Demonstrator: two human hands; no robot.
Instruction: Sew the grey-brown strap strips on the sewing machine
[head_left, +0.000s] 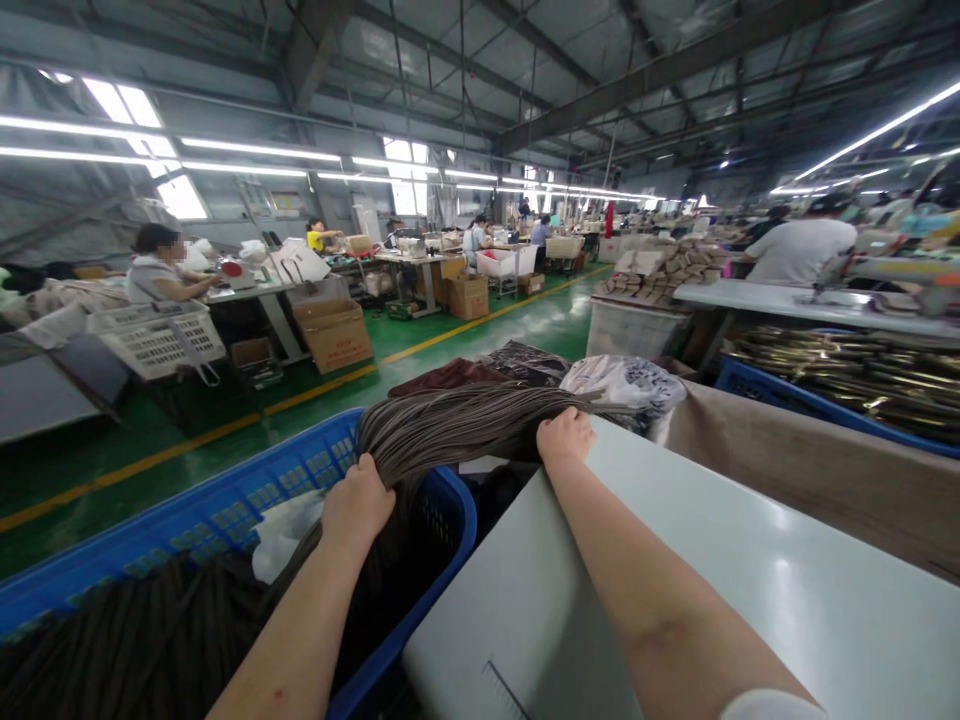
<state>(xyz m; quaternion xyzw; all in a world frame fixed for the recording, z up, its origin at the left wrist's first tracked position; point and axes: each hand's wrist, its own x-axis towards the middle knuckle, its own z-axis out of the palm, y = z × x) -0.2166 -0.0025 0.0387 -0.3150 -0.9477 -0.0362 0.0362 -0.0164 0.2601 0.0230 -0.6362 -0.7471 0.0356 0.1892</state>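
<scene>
Right in front, a big white table (750, 590) fills the right side. Next to it, on the left, sits a blue basket (225, 500) with dark cords inside. A thick bunch of brown cords (465, 420) runs from the table's far corner down into the basket. The left hand (358, 502) is wrapped tight around the bunch, over the basket. The right hand (566, 437) grips it at the table corner, fingers curled on it.

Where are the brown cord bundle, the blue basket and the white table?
brown cord bundle (457, 425), head view, middle of the strands.
blue basket (247, 490), head view, inner wall.
white table (712, 580), head view, bare top.
</scene>
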